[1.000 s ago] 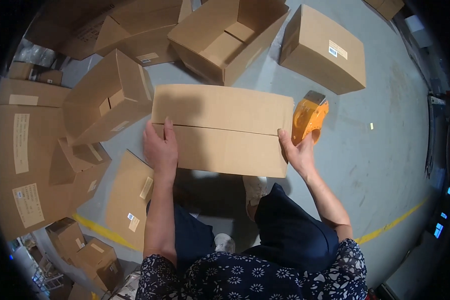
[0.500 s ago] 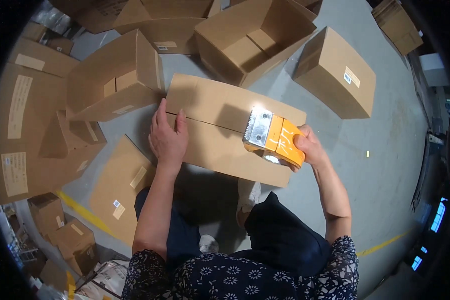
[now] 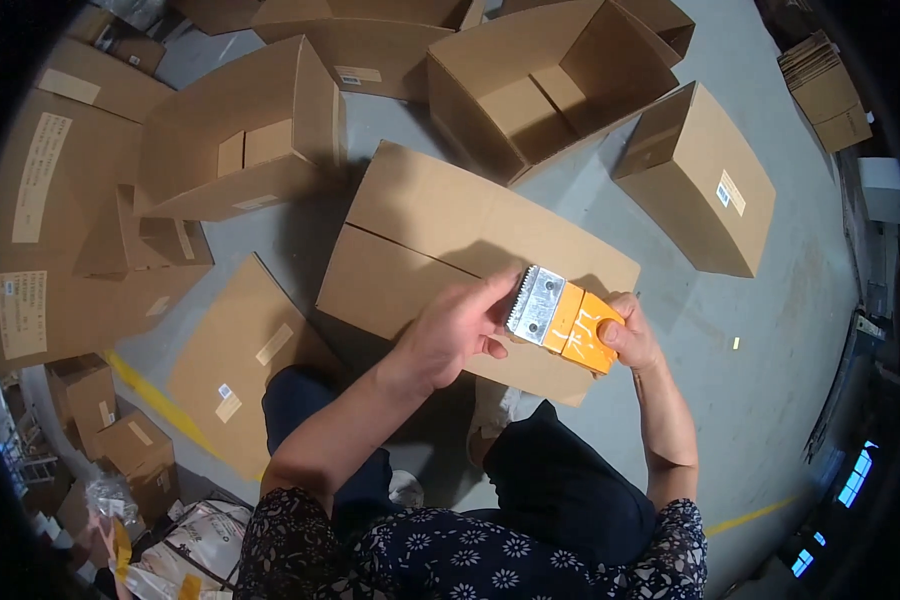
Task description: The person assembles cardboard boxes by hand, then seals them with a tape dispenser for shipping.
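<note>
My right hand [image 3: 634, 332] grips an orange tape dispenser [image 3: 582, 335] with a toothed metal plate, thumb on top, holding it above the near right part of a cardboard box [image 3: 410, 222]. My left hand [image 3: 455, 330] is at the toothed end of the dispenser, fingers apart. Its fingertips are partly hidden by the metal plate, so I cannot make out whether they touch tape. The box lies with its flapped side up, and the seam between the two flaps runs across it, with no tape visible along the uncovered part.
Open cardboard boxes [image 3: 460, 75] stand beyond on the grey floor. A box with a label [image 3: 715, 185] stands at the right. Flat cardboard [image 3: 232, 375] lies at the left by my leg, near a yellow floor line [image 3: 160, 402]. Stacked cardboard [image 3: 830, 95] is at far right.
My left hand has left the box's left edge and moved right to the dispenser's toothed end. The dispenser has come slightly nearer and turned, showing less of its underside.
</note>
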Demonstrator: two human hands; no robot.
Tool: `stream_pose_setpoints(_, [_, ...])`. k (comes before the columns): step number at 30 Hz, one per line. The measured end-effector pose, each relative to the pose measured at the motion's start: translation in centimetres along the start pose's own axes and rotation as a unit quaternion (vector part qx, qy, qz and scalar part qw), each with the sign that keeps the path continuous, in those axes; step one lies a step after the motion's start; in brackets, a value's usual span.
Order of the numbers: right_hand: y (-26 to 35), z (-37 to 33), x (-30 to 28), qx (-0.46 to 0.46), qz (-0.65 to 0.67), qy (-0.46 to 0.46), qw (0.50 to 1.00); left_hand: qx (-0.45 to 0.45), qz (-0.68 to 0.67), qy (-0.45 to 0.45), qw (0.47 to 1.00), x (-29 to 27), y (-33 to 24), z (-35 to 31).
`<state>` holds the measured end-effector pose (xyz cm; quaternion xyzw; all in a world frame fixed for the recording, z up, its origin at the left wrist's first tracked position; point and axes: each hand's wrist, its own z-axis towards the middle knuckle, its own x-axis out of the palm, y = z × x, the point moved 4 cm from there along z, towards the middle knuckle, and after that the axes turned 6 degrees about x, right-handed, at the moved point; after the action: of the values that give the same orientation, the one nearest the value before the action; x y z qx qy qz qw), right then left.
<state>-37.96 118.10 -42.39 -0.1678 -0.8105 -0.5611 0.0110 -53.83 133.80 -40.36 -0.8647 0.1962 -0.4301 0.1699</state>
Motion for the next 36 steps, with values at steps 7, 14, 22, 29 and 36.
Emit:
stream_pose_setpoints(7, [0.3, -0.1, -0.2, -0.002, -0.024, 0.025, 0.999, -0.012, 0.016, -0.012, 1.0, -1.4, 1.1, 0.2])
stream_pose_setpoints(14, [2.5, 1.8, 3.2, 0.18, -0.129, -0.029, 0.975, 0.252, 0.283, -0.193, 0.905, -4.8, -1.6, -0.1])
stream_pose_setpoints(22, [5.2, 3.6, 5.1, 0.243, -0.172, -0.007, 0.955, 0.356, 0.287, -0.387, 0.801, -14.2, -11.4, -2.5])
stream_pose_setpoints(29, [5.3, 4.1, 5.3, 0.234, -0.138, -0.015, 0.962, 0.316, 0.201, -0.355, 0.856, -16.4, -9.7, -0.9])
stream_pose_setpoints(36, [5.2, 4.3, 5.5, 0.239, -0.116, -0.012, 0.964, 0.24, 0.187, -0.345, 0.888, -17.1, -8.1, 0.6])
